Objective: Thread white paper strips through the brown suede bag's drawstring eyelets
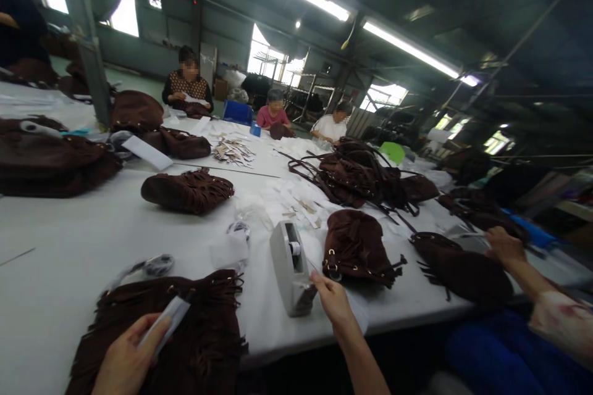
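Observation:
My left hand (132, 352) is closed round a folded white paper strip (169, 321), held above a dark brown fringed suede bag (199, 327) that lies flat at the table's front. A grey tape dispenser (283, 271) stands to the right of this bag, with a roll of tape (294, 248) in it. At the dispenser's near right side, the fingers of my right hand (336, 302) are pinched on the end of the tape, which barely shows. Just beyond that hand sits another brown bag (354, 244) with metal rings and a tasselled cord.
More brown bags (188, 190) and a strappy pile (356, 170) lie on the white table (259, 327), among paper scraps (234, 152) and plastic wrap. At right, a co-worker's hand (504, 247) is on a bag (467, 271). Several people sit across the table; a metal post (90, 43) rises at left.

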The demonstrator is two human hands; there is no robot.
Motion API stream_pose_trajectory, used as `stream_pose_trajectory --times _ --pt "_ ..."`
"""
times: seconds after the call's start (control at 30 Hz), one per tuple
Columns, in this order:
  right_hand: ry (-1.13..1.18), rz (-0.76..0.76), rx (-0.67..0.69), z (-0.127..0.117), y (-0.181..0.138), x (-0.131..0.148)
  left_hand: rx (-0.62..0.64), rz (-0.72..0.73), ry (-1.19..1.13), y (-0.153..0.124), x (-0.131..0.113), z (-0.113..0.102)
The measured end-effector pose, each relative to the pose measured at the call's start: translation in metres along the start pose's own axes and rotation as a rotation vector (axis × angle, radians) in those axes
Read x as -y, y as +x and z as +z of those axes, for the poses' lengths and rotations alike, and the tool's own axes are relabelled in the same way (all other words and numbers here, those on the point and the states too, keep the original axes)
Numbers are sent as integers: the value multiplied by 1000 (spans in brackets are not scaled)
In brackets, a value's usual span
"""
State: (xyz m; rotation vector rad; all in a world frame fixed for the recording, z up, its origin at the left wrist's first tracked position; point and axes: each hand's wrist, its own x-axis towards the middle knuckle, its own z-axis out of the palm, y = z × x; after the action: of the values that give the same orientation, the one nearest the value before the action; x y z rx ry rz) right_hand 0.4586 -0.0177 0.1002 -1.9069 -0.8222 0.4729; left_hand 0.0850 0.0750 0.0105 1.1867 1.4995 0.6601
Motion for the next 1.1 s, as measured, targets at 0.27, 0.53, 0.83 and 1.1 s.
stream_pose_trajectory --times 0.27,0.53,0.83,1.1 --pt "143 65 92 15 0 3 -19 95 47 -4 4 3" --pt "134 80 -37 -13 -25 5 -6 84 28 -3 7 3" --pt "3 137 4 8 -55 -33 -4 14 -22 -4 2 1" --pt "-217 68 -14 6 -74 -37 -20 103 -72 -13 -10 4"
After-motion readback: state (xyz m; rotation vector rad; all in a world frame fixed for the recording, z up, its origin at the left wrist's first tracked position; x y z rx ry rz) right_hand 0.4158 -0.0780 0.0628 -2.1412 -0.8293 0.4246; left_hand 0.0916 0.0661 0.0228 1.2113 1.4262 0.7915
